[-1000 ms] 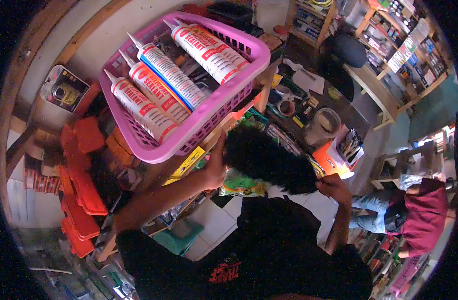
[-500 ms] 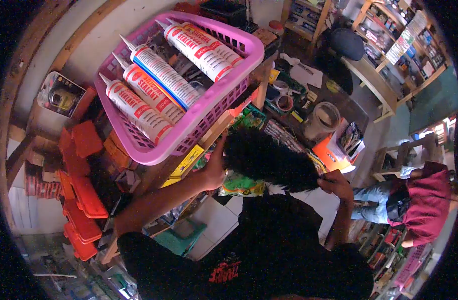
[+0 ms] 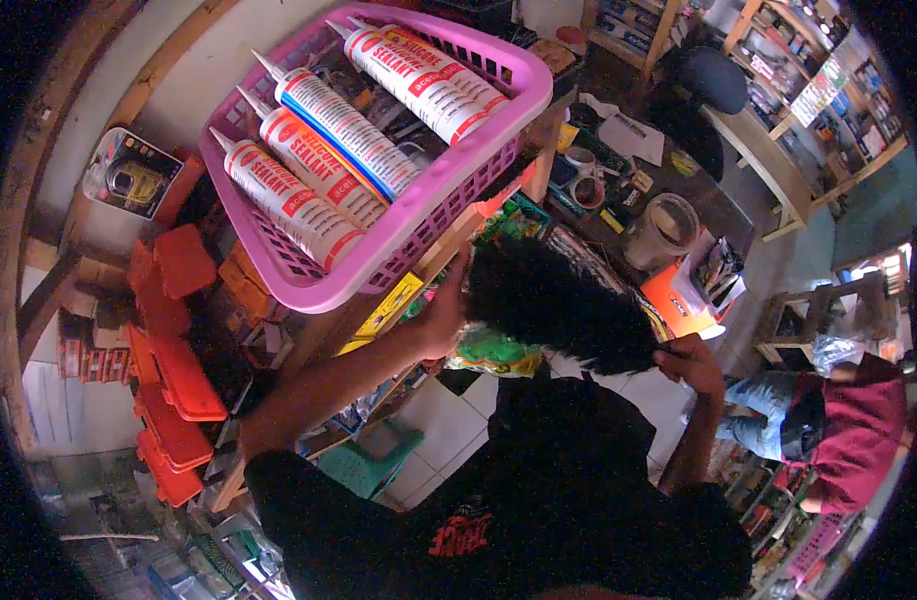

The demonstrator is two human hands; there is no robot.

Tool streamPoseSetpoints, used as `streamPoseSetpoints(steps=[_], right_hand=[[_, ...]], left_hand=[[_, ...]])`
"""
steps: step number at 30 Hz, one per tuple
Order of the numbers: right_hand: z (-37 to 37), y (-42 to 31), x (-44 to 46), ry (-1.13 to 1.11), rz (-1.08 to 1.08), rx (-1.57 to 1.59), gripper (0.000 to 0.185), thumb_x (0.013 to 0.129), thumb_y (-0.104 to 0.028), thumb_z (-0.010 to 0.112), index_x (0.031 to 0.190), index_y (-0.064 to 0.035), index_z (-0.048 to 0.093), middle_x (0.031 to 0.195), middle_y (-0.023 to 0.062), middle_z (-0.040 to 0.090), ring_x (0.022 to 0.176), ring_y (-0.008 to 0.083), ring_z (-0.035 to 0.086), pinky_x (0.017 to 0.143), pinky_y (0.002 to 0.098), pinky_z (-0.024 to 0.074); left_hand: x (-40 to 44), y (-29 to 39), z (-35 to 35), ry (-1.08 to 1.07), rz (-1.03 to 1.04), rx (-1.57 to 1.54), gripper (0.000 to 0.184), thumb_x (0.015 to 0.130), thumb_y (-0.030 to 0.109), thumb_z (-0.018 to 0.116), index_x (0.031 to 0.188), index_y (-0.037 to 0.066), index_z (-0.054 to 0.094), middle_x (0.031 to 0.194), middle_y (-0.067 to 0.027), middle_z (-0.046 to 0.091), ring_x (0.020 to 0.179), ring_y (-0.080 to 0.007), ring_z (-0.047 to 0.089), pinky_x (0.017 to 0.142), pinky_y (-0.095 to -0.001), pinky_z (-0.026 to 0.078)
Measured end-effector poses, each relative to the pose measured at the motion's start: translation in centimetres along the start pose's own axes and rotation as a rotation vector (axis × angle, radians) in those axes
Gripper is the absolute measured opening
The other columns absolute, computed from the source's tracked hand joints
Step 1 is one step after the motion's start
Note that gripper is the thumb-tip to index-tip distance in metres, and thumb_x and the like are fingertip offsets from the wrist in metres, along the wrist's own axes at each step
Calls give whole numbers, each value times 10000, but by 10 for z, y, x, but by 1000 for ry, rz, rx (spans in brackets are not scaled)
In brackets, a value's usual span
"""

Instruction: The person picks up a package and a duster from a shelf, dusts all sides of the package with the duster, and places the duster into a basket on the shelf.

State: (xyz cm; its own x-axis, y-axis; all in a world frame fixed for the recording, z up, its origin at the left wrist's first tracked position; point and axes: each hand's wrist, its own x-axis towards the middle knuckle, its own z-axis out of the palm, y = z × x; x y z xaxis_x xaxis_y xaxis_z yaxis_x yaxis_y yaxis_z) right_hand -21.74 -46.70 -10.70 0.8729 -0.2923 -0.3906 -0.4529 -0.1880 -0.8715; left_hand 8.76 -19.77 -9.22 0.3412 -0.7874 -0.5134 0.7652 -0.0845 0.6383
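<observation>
A black, shaggy bundle (image 3: 563, 305) like a feather duster spans the gap between my two hands, in front of my dark shirt. My left hand (image 3: 446, 318) is at its left end, thumb up along the edge and most of the fingers hidden behind it. My right hand (image 3: 690, 365) is closed on its right end, knuckles outward. Just beyond my left hand, a green packet (image 3: 490, 350) shows under the bundle. Above my left forearm, a pink basket (image 3: 433, 195) carries several silicone sealant tubes (image 3: 293, 205).
Orange-red plastic cases (image 3: 183, 375) line the left side. A table beyond the bundle holds a large jar (image 3: 663, 230), tape rolls and an orange box (image 3: 678, 300). A green stool (image 3: 368, 460) stands below left. At the right, a person in a maroon top (image 3: 863, 430) bends over.
The view has shifted, so the basket sits slightly higher and further right. Both hands keep their places on the black bundle. The person at the right appears slightly lower.
</observation>
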Motion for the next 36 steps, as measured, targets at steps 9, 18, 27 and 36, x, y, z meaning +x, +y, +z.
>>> streamPoseSetpoints(steps=[9, 18, 27, 36], right_hand=[[-16, 25, -13, 45, 127, 19, 368, 864, -207, 653, 558, -75, 496, 505, -20, 460, 442, 72, 404, 415, 261, 304], [-12, 16, -16, 45, 45, 7, 369, 871, -252, 635, 570, -70, 523, 490, -11, 464, 430, 83, 421, 410, 271, 313], [-25, 38, -23, 64, 84, 185, 291, 855, -197, 653, 623, -69, 532, 503, -8, 439, 423, 83, 404, 398, 262, 305], [-16, 5, -18, -19, 127, -55, 396, 877, -243, 644, 556, -42, 529, 484, 11, 480, 431, 89, 440, 420, 286, 356]], left_hand=[[-29, 30, 49, 194, -99, 64, 440, 1017, 258, 330, 1437, 145, 265, 1287, -106, 514, 1239, -234, 438, 1069, -456, 346], [-32, 15, 38, -60, 48, 276, 665, 969, 560, 244, 1469, 122, 229, 1442, -109, 381, 1297, -256, 406, 1082, -448, 319], [-4, -2, 6, -139, -131, -79, 622, 992, 514, 194, 1470, 116, 204, 1470, -97, 331, 1324, -244, 367, 1097, -444, 298], [-15, 11, 22, 49, -97, 96, 729, 957, 601, 208, 1499, 161, -3, 1550, -92, 105, 1406, -232, 171, 1136, -450, 156]])
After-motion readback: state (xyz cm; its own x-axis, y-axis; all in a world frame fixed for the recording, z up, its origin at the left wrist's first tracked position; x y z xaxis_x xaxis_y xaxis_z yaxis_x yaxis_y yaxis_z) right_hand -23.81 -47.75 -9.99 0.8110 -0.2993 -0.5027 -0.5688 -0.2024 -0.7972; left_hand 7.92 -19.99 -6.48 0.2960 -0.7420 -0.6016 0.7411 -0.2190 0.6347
